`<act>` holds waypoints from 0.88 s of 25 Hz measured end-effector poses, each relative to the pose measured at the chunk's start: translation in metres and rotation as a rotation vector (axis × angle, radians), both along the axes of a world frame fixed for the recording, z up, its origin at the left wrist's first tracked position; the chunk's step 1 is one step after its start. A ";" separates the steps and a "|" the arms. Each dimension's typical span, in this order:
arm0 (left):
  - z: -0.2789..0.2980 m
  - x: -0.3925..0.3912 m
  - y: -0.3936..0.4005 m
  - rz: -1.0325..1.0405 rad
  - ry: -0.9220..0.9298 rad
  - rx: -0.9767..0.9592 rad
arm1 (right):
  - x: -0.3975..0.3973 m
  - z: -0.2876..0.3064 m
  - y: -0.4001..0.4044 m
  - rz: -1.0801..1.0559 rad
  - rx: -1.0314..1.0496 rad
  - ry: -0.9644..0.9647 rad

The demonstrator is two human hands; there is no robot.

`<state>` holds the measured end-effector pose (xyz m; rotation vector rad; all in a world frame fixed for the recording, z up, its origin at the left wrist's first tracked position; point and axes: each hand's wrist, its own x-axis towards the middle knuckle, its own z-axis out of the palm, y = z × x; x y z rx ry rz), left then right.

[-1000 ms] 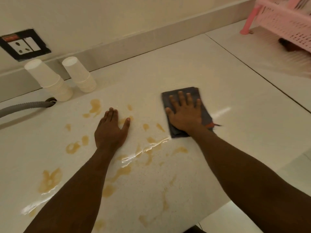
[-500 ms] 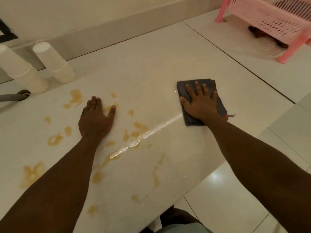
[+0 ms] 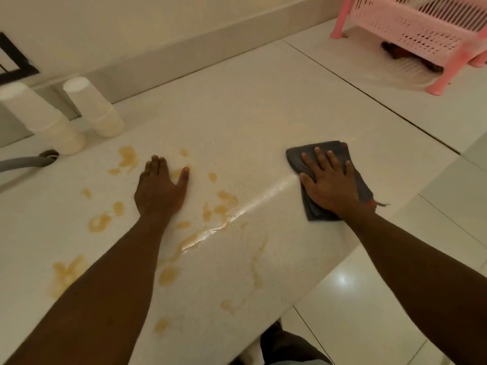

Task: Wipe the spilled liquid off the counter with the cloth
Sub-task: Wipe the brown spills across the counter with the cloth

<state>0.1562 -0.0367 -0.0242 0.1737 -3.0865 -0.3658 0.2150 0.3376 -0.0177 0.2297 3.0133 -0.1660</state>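
The right hand [image 3: 330,184] lies flat with fingers spread on a folded dark grey cloth [image 3: 328,154], pressing it to the counter [image 3: 237,122] close to the front edge, toward the right end. The left hand [image 3: 160,191] rests palm down on the bare surface, fingers together and thumb out, in the middle of the spilled liquid [image 3: 224,198], a scatter of more than a dozen tan puddles and streaks running from the back left toward the front edge. Between the two hands there is a clear dry stretch, and behind the cloth the counter lies open up to the back wall. A thin seam crosses the surface to the right of the cloth. Two stacks of white paper cups [image 3: 92,109] stand upside down at the back left, near a grey hose [image 3: 23,163] cut off by the left border. A black wall socket [image 3: 13,61] is also partly cut off. One pink plastic rack [image 3: 427,30] stands at the far right corner, with something dark under it, possibly a rag, too blurred to name.
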 end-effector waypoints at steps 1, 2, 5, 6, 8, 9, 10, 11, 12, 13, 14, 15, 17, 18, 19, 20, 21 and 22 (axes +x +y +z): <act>0.000 0.000 0.000 -0.002 0.009 0.002 | -0.019 0.000 -0.016 -0.034 -0.009 -0.004; 0.000 -0.001 -0.001 0.002 0.017 0.008 | -0.037 0.001 -0.037 -0.031 -0.023 -0.008; 0.000 -0.001 -0.001 0.008 0.019 0.007 | -0.060 0.002 -0.105 0.116 -0.053 -0.037; -0.001 0.000 0.000 0.006 0.023 0.000 | -0.057 0.002 -0.123 0.176 -0.051 -0.041; 0.000 -0.001 0.000 0.006 0.033 0.000 | -0.037 0.004 -0.145 0.301 -0.035 -0.037; 0.000 -0.002 -0.001 0.007 0.030 0.002 | -0.021 0.005 -0.149 0.376 -0.031 -0.029; -0.001 -0.003 -0.001 0.008 0.022 0.004 | -0.004 0.005 -0.148 0.457 -0.032 -0.021; 0.000 -0.002 -0.002 0.010 0.013 0.003 | 0.013 0.003 -0.143 0.524 -0.041 -0.013; 0.000 -0.001 -0.002 0.013 0.008 0.002 | 0.025 0.002 -0.134 0.560 -0.047 0.001; 0.001 0.000 -0.001 0.019 0.006 0.003 | 0.028 0.001 -0.122 0.549 -0.051 0.026; 0.002 -0.001 -0.001 0.027 0.006 0.004 | 0.022 0.000 -0.110 0.492 -0.045 0.059; 0.003 -0.001 0.000 0.033 0.002 0.004 | 0.008 -0.001 -0.098 0.404 -0.035 0.080; 0.003 -0.001 0.000 0.037 -0.010 -0.001 | -0.035 -0.003 -0.087 0.225 -0.024 0.056; 0.003 -0.002 0.001 0.036 -0.014 0.002 | -0.058 -0.004 -0.088 0.171 -0.020 0.029; 0.002 -0.002 0.001 0.038 -0.017 0.005 | -0.081 -0.004 -0.096 0.150 -0.022 0.011; 0.002 -0.002 0.001 0.038 -0.016 0.004 | -0.101 -0.005 -0.108 0.151 -0.032 0.004; 0.003 -0.002 0.000 0.042 -0.012 0.006 | -0.117 -0.005 -0.126 0.172 -0.046 -0.002; 0.004 -0.002 -0.001 0.040 -0.010 0.016 | -0.127 -0.005 -0.147 0.210 -0.054 -0.004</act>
